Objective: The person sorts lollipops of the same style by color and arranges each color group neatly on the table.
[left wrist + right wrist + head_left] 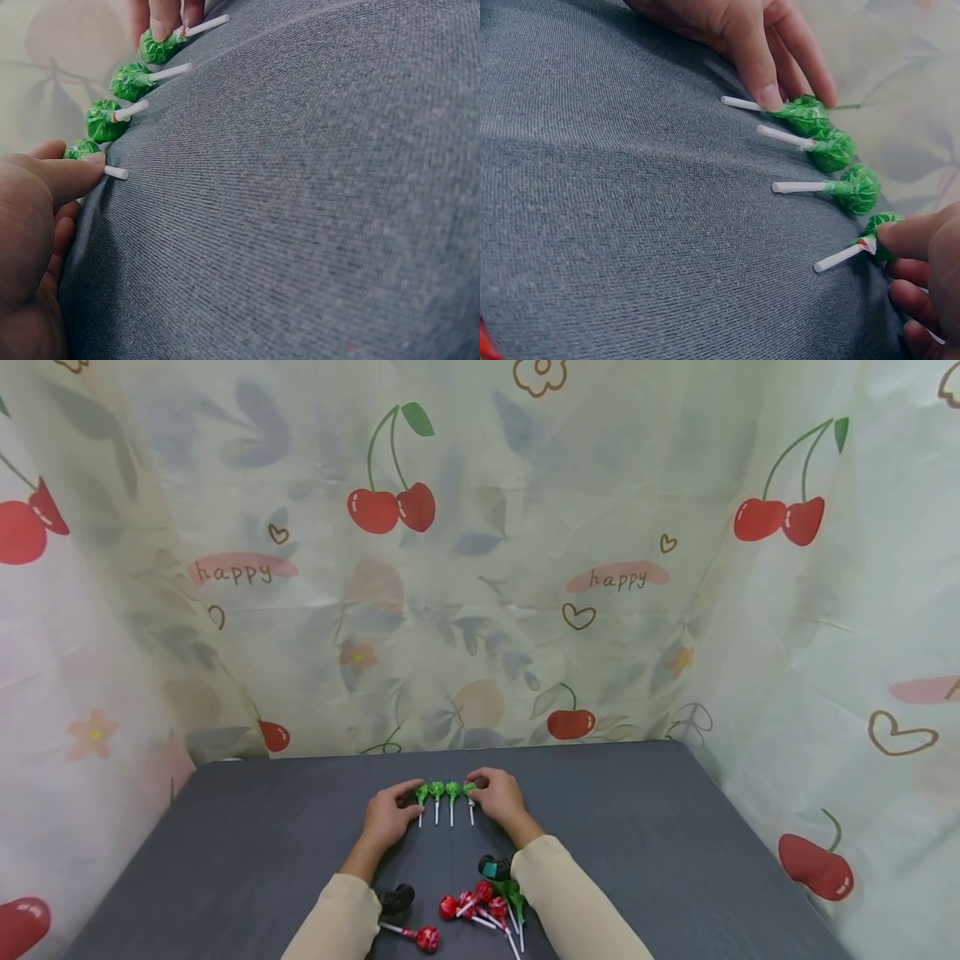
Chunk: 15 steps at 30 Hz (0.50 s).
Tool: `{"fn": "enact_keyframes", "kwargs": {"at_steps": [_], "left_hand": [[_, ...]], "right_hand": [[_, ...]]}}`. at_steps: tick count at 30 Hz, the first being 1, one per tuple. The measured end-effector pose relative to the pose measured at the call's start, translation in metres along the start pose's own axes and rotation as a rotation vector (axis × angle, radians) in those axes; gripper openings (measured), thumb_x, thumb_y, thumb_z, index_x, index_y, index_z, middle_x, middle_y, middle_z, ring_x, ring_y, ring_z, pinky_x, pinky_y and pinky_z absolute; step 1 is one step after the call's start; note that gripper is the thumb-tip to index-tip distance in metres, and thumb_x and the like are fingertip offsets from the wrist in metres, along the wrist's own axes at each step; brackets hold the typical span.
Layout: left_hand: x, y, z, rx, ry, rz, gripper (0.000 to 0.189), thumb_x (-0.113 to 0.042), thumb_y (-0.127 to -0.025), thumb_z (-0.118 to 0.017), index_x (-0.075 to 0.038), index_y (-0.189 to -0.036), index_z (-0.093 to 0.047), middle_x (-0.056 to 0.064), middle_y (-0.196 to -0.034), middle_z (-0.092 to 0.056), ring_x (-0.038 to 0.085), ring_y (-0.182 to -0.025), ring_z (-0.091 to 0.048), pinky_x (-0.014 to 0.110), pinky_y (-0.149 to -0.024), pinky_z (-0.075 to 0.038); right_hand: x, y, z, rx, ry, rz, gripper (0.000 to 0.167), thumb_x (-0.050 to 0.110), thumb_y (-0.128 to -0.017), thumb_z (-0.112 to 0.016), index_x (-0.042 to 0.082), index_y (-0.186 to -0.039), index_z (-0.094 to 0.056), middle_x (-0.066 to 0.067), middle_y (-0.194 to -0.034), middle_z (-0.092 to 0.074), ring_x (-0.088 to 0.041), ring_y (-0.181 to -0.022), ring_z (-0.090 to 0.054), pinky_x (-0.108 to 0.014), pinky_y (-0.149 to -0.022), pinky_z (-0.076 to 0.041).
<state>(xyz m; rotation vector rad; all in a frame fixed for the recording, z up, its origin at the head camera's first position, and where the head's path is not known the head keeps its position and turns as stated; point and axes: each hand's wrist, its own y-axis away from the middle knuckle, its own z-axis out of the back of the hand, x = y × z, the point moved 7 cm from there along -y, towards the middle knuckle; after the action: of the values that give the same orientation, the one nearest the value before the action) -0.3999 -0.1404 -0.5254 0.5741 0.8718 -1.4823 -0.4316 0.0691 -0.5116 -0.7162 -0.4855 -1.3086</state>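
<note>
Several lollipops in green wrappers lie in a row on the grey cloth, white sticks toward me. My left hand (386, 817) pinches the leftmost green lollipop (81, 149) at its wrapped head, thumb near the stick. At the other end of the row, my right hand (501, 797) holds the rightmost green lollipop (886, 222) between thumb and fingers; a bit of red and white shows at its wrapper's neck. Between the hands are two more, a left-middle lollipop (437, 790) and a right-middle lollipop (453, 789), untouched.
Nearer me on the grey table (637, 843) is a pile of red lollipops (484, 891), with green lollipops (513, 893) beside my right sleeve. A single red lollipop (427, 938) lies by my left sleeve. A printed curtain (480, 610) surrounds the back and sides.
</note>
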Motion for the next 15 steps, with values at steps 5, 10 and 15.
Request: {"fn": "enact_keyframes", "kwargs": {"at_steps": [5, 10, 15], "left_hand": [[0.0003, -0.0007, 0.0001, 0.001, -0.008, -0.004, 0.041, -0.008, -0.084, -0.076, -0.017, -0.124, -0.069, 0.014, -0.123, -0.064, 0.033, -0.114, -0.058, 0.051, -0.092, -0.045], [0.0004, -0.0007, 0.0, 0.003, -0.011, -0.004, 0.041, -0.009, -0.084, -0.076, -0.017, -0.124, -0.069, 0.013, -0.122, -0.064, 0.033, -0.113, -0.058, 0.05, -0.093, -0.045], [0.0003, 0.0003, -0.0003, 0.005, -0.009, -0.007, 0.041, -0.009, -0.084, -0.076, -0.017, -0.124, -0.069, 0.013, -0.122, -0.065, 0.033, -0.112, -0.059, 0.05, -0.092, -0.045]], "right_hand": [[0.0008, 0.0004, 0.0002, -0.011, -0.001, 0.001, 0.017, 0.014, -0.084, -0.076, 0.015, -0.1, -0.075, 0.002, -0.084, -0.065, -0.017, -0.076, -0.058, -0.036, -0.069, -0.047], [0.0027, 0.0019, 0.001, -0.017, -0.007, -0.008, 0.017, 0.015, -0.083, -0.077, 0.015, -0.099, -0.076, 0.004, -0.08, -0.063, -0.015, -0.071, -0.056, -0.035, -0.066, -0.046], [0.0028, 0.0036, 0.0009, -0.017, -0.015, -0.028, 0.017, 0.016, -0.083, -0.078, 0.015, -0.1, -0.075, 0.004, -0.077, -0.063, -0.014, -0.068, -0.055, -0.034, -0.065, -0.045]]}}
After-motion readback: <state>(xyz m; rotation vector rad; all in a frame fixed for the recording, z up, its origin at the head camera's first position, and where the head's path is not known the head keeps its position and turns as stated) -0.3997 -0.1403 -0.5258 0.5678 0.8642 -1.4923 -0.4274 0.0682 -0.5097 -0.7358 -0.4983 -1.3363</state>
